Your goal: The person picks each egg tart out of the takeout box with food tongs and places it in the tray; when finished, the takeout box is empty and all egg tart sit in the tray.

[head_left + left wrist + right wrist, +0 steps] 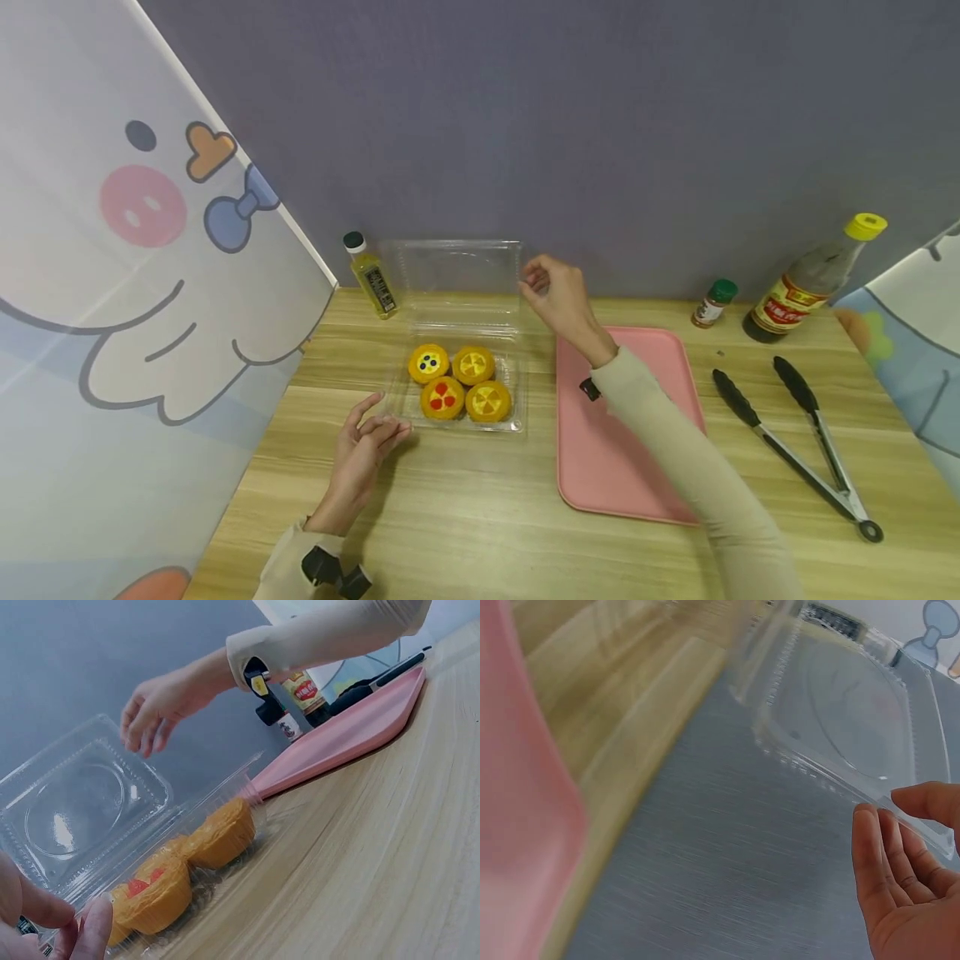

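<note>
The clear plastic clamshell box (517,426) sits on the wood-grain table (465,517), left of the pink tray (600,454), with its hinged lid (459,279) standing raised at the far side. In its base lie four small tarts: one dotted dark blue (428,364) at far left, one topped with red pieces (442,398) at near left, and two topped with yellow wedges (487,402) on the right.

The left hand (358,454) is at the box's near left corner, thumb and fingertips brought together, apparently pinching the rim. The right hand (558,296) is at the lid's right edge, thumb and fingers loosely bent with a gap between them; whether they touch the plastic I cannot tell.

The step in hand looks like handling the lid while the left hand steadies the base. As I judge it, the next move calls for a light touch on that thin edge, or a clean release, without tipping the tarts. The tongs (802,470) lie spread on the right, well apart from both hands
</note>
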The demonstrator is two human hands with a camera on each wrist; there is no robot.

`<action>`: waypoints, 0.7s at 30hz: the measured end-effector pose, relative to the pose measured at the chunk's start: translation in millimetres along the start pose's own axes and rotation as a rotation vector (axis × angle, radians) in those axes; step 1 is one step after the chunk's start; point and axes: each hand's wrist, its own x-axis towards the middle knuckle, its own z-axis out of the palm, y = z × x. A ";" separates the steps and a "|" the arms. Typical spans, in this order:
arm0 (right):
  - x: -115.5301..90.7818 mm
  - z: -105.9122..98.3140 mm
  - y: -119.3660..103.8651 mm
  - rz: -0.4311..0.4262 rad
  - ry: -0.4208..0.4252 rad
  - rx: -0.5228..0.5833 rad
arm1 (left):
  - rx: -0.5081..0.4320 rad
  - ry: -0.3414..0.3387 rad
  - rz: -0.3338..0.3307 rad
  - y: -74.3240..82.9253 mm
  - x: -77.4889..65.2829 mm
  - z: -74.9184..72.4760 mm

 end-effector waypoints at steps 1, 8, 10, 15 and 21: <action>-0.9 1.4 1.9 0.009 -0.005 0.003 | 0.001 0.000 -0.003 -0.1 0.0 0.0; -7.7 10.0 15.7 0.039 -0.027 0.017 | 0.004 -0.003 -0.005 -0.8 1.3 -0.8; -9.8 11.8 20.1 0.056 -0.041 0.025 | 0.007 -0.001 -0.007 -0.7 1.9 -0.9; -14.2 15.4 27.7 0.108 -0.075 0.040 | 0.011 0.001 -0.011 -0.3 2.7 -0.9; -18.7 17.3 30.6 0.134 -0.092 0.028 | 0.002 0.002 -0.014 -1.3 3.7 -1.0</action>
